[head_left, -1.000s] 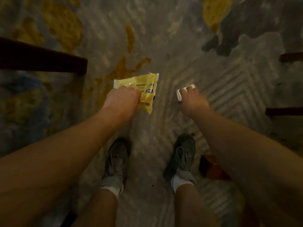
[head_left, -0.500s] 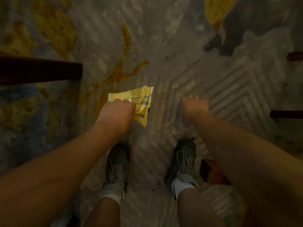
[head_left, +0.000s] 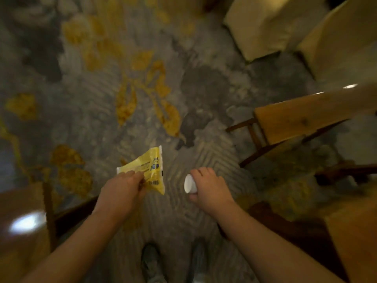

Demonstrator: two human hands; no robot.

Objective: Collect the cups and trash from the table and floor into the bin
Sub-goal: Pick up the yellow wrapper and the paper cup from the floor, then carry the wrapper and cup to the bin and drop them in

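Head view, blurry and dim. Left hand (head_left: 120, 193) is pinched closed on a yellow wrapper (head_left: 150, 169): thin crinkly plastic film, flat pouch shape, white sealed edges, blue print and a barcode near the lower edge. The wrapper sticks up and to the right from the fingers (head_left: 132, 176), held in the air above the carpet (head_left: 102, 99). Right hand (head_left: 210, 190) is curled closed around a white cup (head_left: 188, 183): small, smooth, round rim facing left, lying sideways in the grip, most of its body hidden by the fingers and palm. Cup is just right of the wrapper, not touching it.

The carpet is grey pile with chevron ridges and mustard-yellow leaf patches plus darker grey blotches. A wooden chair (head_left: 306, 117) stands to the right, glossy flat seat, dark thin legs and rungs beneath. Cream upholstered furniture (head_left: 265, 27) is at top right, soft boxy shapes. Glossy wooden surface (head_left: 24, 221) at lower left with a bright light glare on it, dark leg next to it. More wood at the lower right edge. Two grey shoes (head_left: 151, 260) on the carpet at bottom, between the forearms, very blurred.
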